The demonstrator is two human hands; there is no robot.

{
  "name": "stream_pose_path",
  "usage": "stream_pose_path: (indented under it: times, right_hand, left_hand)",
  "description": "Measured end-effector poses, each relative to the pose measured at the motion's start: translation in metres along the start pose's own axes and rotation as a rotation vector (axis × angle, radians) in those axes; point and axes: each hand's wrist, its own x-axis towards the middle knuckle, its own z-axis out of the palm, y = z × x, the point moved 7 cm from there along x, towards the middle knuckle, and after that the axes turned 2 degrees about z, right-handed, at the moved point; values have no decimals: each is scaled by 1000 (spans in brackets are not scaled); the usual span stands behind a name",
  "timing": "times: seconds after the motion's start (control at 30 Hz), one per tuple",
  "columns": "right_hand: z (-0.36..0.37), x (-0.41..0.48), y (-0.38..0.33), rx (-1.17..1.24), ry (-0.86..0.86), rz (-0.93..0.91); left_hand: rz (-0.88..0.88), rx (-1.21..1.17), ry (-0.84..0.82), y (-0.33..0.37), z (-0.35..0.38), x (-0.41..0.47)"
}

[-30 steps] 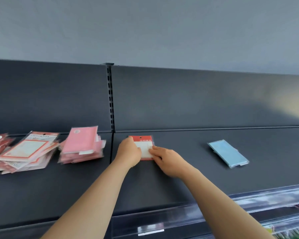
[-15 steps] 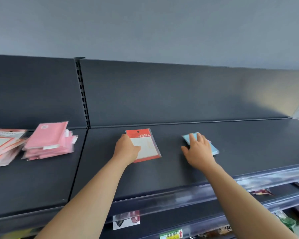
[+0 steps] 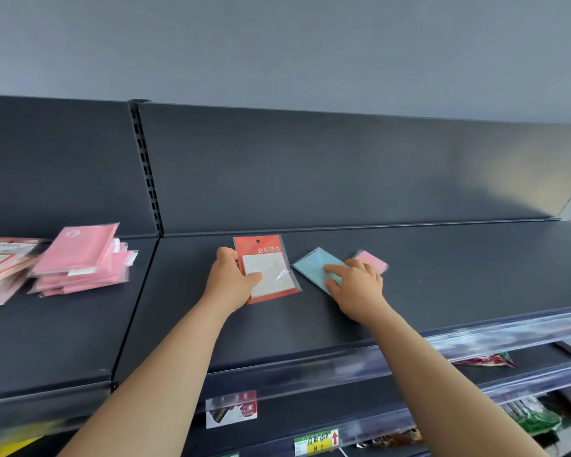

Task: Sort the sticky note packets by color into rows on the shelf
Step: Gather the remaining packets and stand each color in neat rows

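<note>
Big dark shelf [image 3: 442, 275] across the whole view, matching dark back panel [image 3: 343, 166] behind it, slotted upright [image 3: 145, 166] splitting it left of middle. Over in the left bay, messy stack of pink packets [image 3: 83, 258], and just beside it at the frame edge a blurrier pile of red-edged packets [image 3: 0, 268]. Right of the upright, left hand [image 3: 231, 282] grasping a red packet [image 3: 267, 258] on the shelf, thumb across its pale front, fingers curled round the left edge. Just beside that, right hand [image 3: 356, 285] relaxed and unclenched, fingers laid straight on a blue packet [image 3: 314, 263], flat on the shelf and angled a bit. Tucked just behind those fingers, a small pink packet [image 3: 371, 260], can't tell if touching the blue one. Down below on the lower shelf lip, little yellow price tag [image 3: 315, 441], writing too blurry to read.
</note>
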Motion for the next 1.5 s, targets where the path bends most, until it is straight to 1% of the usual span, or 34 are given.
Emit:
stream_pose_path:
  times: [0.13,0.23,0.37,0.53,0.7,0.87,1.13,1.33,1.43,1.5]
  right_hand:
    - [-11,2,-9,254,24,8]
    - [-15,6,-21,356,27,-6]
    - [-17,9,-47,474,46,-60]
    - [-20,1,-93,677,116,-126]
    - [-27,-9,-143,858,165,-251]
    - [-28,-20,-199,900,114,-379]
    - [-12,-47,-295,883,53,-516]
    - [6,-76,-372,888,15,-557]
    - [17,-91,-412,917,-28,-550]
    - [25,-101,-438,940,-55,-542]
  left_hand:
    - [-6,-45,33,2,-11,-5]
    - [3,-89,87,5,-27,-11]
    - [33,-97,203,6,-57,-26]
    - [77,-89,378,-1,-104,-46]
    - [113,-147,532,-6,-156,-64]
    - [106,-127,676,-23,-210,-76]
    - [63,-51,800,-65,-291,-101]
    - [4,35,806,-100,-358,-114]
    - [-5,37,791,-120,-395,-119]
    - [-23,-7,759,-136,-419,-122]
